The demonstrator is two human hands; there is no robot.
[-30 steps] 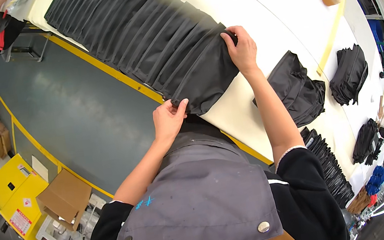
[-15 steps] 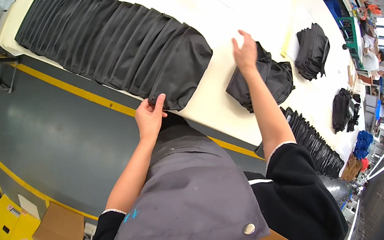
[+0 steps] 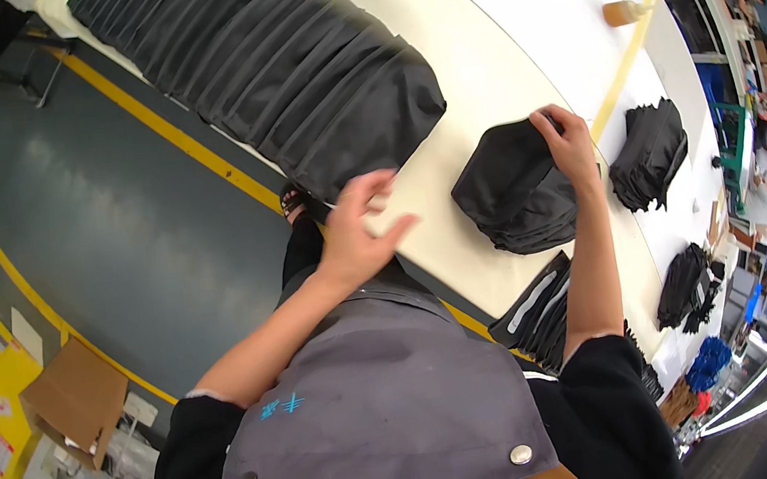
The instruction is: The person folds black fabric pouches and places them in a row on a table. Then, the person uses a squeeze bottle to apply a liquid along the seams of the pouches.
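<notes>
The grip of the right hand [image 3: 571,147] was pinching, between thumb and fingers, the edge of a black cloth pile [image 3: 512,187], which lay on the pale tabletop [image 3: 477,71] to the right of the long row of overlapping black pieces [image 3: 273,65]; the pinched edge was the one farther from this row. The left hand [image 3: 353,239], slightly blurred, was just beside the near end of the row, its grip spread, and the pile was well apart from it.
</notes>
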